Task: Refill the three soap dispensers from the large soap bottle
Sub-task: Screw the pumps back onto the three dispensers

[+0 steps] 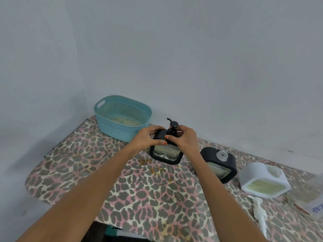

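Both forearms (pixel 104 189) reach forward over the leopard-print tablecloth (pixel 148 206) to a black soap dispenser (pixel 166 155) standing upright near the table's far side. The left hand (pixel 148 137) grips its black top, fingers curled over the shoulder. The right hand (pixel 187 138) pinches the collar of the black pump (pixel 173 125) sitting in its neck. Just to the right stands a second black dispenser (pixel 220 165) with its neck uncapped, then a white dispenser (pixel 264 180), also uncapped. A white pump (pixel 260 213) lies flat in front of it. The large soap bottle (pixel 308 201) shows at the right edge. A blue basket (pixel 122 117) sits behind the left hand.
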`<state>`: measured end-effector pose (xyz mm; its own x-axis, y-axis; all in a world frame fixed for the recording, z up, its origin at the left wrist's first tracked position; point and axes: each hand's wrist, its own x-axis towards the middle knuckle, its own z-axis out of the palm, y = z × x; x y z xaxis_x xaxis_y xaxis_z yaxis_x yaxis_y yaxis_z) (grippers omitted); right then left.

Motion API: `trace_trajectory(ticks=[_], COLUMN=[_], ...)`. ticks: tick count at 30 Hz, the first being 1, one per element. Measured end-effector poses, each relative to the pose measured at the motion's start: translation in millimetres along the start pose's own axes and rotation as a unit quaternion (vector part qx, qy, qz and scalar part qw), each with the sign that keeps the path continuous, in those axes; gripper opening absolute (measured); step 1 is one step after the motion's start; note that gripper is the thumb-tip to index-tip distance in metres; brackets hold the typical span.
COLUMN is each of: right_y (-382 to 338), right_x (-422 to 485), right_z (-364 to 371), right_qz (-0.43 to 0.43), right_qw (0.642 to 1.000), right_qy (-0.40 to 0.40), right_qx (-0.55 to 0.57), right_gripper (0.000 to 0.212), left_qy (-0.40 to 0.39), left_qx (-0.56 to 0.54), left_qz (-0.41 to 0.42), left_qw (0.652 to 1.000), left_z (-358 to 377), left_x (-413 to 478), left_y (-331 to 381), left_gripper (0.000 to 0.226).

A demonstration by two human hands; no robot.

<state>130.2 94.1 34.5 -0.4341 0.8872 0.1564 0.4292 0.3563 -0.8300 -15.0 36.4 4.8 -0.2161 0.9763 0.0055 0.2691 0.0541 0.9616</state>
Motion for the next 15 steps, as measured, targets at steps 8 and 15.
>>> trace_trajectory(ticks=[8,15], right_y=[-5.1,-4.8], right_x=[-7.9,-8.0], right_z=[15.7,30.5], right_qz=[0.011,0.034], right_qw=[0.996,0.99], right_qy=[0.083,0.136], right_qx=[-0.003,-0.01], right_gripper=[0.029,0.014], left_qy=[0.012,0.019], left_qx=[0.009,0.002], left_qz=[0.014,0.011], left_qw=[1.0,1.0], left_z=[1.4,2.2], left_x=[-1.5,-0.7], left_y=[-0.4,-2.2], left_gripper=[0.059,0.058])
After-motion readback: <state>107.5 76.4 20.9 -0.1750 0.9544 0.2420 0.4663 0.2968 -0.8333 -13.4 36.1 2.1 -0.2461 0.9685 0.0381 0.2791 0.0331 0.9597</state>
